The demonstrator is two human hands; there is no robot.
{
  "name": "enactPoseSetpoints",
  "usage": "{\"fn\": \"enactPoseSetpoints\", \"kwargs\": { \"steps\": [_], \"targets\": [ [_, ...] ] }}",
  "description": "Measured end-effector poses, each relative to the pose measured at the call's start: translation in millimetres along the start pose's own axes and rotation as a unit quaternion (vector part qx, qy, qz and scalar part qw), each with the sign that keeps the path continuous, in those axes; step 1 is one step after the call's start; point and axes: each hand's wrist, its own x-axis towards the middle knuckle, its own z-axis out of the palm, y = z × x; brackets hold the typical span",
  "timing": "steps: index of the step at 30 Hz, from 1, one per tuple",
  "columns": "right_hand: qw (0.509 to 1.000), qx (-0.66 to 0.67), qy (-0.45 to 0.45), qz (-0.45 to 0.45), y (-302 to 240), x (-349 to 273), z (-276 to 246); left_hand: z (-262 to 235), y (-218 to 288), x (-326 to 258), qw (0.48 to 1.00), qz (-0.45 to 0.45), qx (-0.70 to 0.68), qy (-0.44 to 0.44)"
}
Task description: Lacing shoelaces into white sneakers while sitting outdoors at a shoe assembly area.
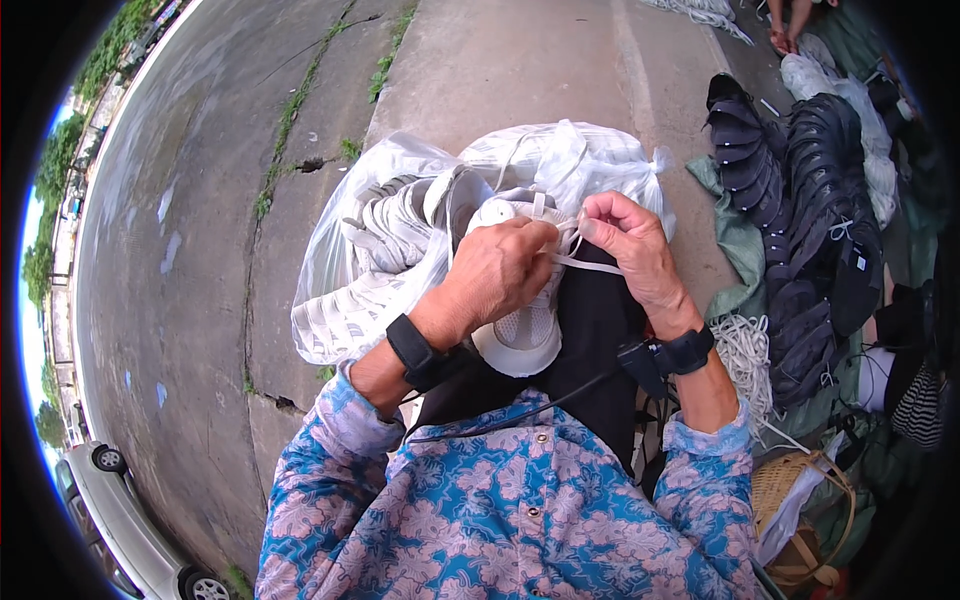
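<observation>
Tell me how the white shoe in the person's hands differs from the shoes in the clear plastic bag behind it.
The white shoe lies on the person's lap, held by the left hand while the right hand pulls its white lace. The bagged shoes sit untouched on the concrete, heaped inside the plastic bag. The held shoe is single and uncovered; the bagged ones are piled together. All look pale white or grey.

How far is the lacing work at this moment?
Done: cannot tell, though white shoes already fill the clear plastic bag. In hand: the left hand grips a white sneaker while the right hand pulls its flat lace. Left: loose laces lie beside.
</observation>
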Motion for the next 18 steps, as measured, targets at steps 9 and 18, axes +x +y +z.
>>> {"fn": "enactPoseSetpoints", "kwargs": {
  "steps": [9,18],
  "targets": [
    [0.992,0.068,0.039,-0.097,-5.4,-12.8,-19.3,3.3,2.7,16.7,0.993,-0.024,0.082,-0.084],
    [0.965,0.216,0.043,-0.143,-49.9,-25.8,-50.3,-2.9,-0.7,31.7,0.982,-0.074,-0.096,-0.142]
  ]
}}
